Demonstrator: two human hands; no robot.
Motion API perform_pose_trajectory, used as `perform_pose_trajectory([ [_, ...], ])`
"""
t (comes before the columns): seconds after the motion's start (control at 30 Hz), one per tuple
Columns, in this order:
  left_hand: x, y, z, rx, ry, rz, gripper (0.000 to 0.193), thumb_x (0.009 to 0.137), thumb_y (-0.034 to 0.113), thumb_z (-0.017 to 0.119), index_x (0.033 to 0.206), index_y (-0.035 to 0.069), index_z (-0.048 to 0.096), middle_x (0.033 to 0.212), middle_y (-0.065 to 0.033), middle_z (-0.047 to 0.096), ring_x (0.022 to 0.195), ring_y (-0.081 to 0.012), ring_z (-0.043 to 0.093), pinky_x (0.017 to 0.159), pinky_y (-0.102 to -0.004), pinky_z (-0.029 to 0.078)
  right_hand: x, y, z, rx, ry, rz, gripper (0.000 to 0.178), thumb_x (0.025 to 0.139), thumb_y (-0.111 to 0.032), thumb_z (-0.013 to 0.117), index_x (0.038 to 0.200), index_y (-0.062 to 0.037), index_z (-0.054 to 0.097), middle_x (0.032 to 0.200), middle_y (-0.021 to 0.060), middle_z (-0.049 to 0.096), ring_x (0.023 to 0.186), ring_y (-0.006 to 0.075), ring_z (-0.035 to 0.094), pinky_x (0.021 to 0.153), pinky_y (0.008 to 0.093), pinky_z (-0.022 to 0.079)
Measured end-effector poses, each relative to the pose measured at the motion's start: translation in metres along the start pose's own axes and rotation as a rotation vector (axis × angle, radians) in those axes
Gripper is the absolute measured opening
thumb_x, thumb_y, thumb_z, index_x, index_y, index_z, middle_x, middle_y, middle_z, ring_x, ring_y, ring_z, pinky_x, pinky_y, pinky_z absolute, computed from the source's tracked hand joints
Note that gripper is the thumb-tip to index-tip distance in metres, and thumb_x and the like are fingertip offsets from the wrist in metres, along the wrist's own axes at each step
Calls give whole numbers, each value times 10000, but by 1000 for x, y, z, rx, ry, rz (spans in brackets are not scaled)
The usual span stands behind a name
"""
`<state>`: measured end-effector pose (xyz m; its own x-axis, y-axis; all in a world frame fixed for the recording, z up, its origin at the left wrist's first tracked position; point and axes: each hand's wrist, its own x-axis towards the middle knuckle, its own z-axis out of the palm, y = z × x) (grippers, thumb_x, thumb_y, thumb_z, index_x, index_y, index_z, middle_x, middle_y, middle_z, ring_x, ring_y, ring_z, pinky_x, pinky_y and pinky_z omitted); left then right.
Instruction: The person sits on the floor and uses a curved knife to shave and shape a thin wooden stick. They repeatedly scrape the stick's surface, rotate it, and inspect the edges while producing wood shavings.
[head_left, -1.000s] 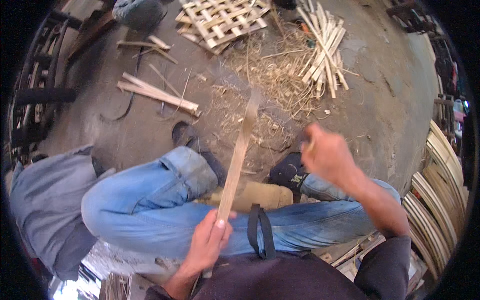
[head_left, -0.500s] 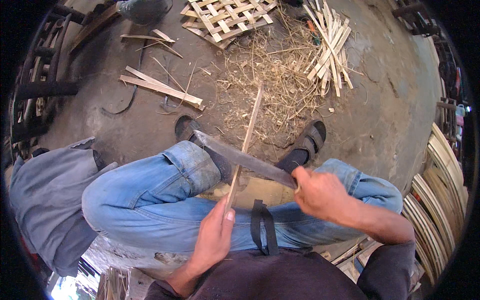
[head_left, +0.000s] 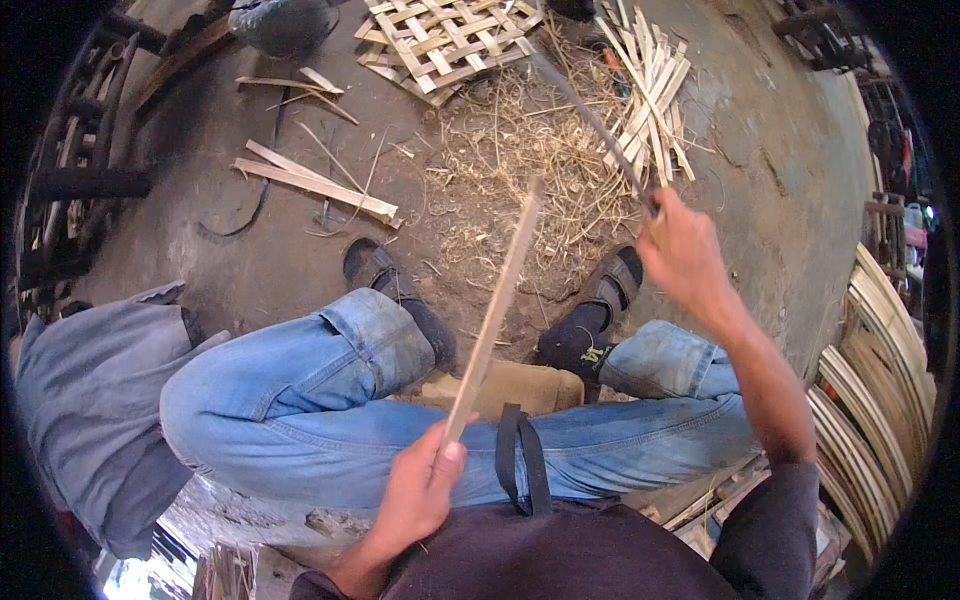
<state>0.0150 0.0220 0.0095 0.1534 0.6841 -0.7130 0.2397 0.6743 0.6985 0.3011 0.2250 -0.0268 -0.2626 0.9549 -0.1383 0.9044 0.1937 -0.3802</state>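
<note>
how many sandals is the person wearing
2: the left sandal, left of the wooden strip in the left hand, and the right sandal, between that strip and the right hand in the picture. Both are visible.

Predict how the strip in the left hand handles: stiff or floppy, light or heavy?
Probably fairly stiff: the strip extends from the left hand with no visible bend. Likely light for its length, since it looks slender and one hand holds it near one end.

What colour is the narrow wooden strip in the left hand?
The narrow wooden strip is light tan; see the head view.
</note>
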Motion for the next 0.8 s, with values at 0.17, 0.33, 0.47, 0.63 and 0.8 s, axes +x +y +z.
perform_pose_trajectory([
  [0.17, 6, -1, 2, -307, -73, -94, 334, 1044, 240, 377, 1164, -12, 561, 622, 13, 457, 487, -71, 419, 474, -256, 381, -96, -56, 34, 82, -341, -386, 146, 728, -95, 625, 869, -81, 590, 654, 134, 593, 567, 334, 622, 528, 449, 512],
  [0.33, -2, -13, -12, -581, -216, -260, 379, 1054, 309, 353, 1103, -13, 546, 636, 1, 460, 484, -67, 409, 449, -230, 363, -58, -28, 36, 41, -223, 42, 132, 775, -86, 644, 887, -45, 588, 728, 166, 625, 662, 377, 652, 576, 446, 529],
  [0.47, 1, -7, -10, -466, -209, -152, 389, 1045, 306, 388, 1255, -1, 501, 655, -6, 453, 476, -63, 406, 430, -219, 348, -61, -18, 32, 40, -166, -281, 192, 766, -80, 649, 916, -13, 550, 678, 215, 601, 678, 398, 645, 595, 473, 524],
  [0.63, 4, -4, 5, -444, -28, -133, 519, 1028, 348, 430, 1447, 51, 355, 693, -1, 444, 476, -66, 398, 432, -218, 334, -20, 0, 34, 22, -26, 18, 117, 760, -98, 609, 867, -65, 577, 744, 152, 638, 664, 351, 653, 583, 451, 529],
  [0.8, 8, -12, -4, -575, -191, -132, 527, 1022, 386, 448, 1422, 51, 375, 656, 5, 413, 504, -67, 386, 457, -228, 348, -72, -36, 43, -174, -164, -473, 91, 732, -121, 615, 800, -94, 562, 634, 92, 548, 620, 272, 649, 528, 415, 514],
])
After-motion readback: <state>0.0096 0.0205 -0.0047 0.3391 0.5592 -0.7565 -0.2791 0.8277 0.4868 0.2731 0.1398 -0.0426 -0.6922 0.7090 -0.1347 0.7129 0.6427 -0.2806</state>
